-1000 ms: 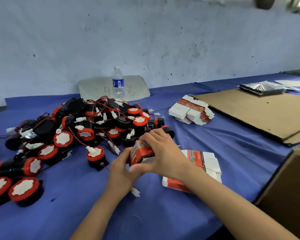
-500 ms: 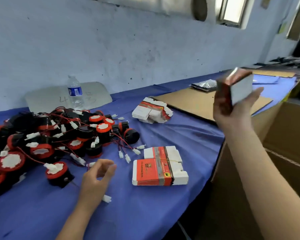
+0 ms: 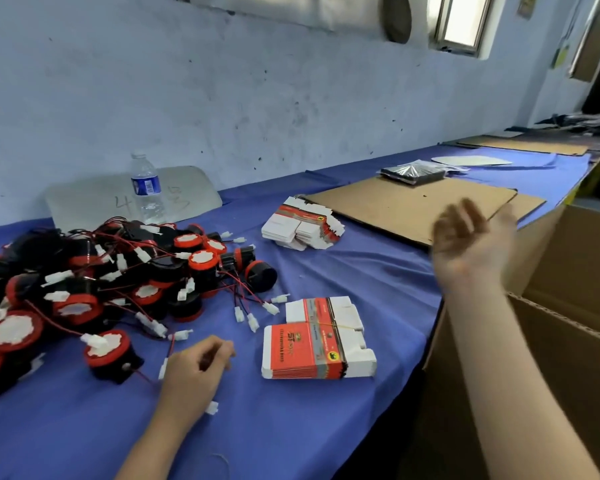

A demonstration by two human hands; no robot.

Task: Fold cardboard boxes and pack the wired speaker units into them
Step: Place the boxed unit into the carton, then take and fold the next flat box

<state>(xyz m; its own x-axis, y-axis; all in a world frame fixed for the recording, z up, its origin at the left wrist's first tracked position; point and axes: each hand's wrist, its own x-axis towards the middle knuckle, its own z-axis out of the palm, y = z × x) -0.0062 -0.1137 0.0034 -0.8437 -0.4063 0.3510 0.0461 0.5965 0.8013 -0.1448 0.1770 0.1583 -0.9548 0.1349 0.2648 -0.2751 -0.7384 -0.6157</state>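
right hand (image 3: 471, 244) raised, fingers spread, empty; left hand (image 3: 194, 370) loosely curled, apparently empty. advise: slide one flat from the banded red-and-white cardboard stack (image 3: 317, 339), beside the black-and-red wired speaker pile (image 3: 118, 271).

Right hand (image 3: 471, 244) raised, fingers spread; left hand (image 3: 194, 372) low, loosely curled.

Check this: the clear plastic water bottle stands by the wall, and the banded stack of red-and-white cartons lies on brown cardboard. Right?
No. In the head view the banded stack of red-and-white cartons lies on the blue tablecloth, not brown cardboard; the clear plastic water bottle does stand by the wall.
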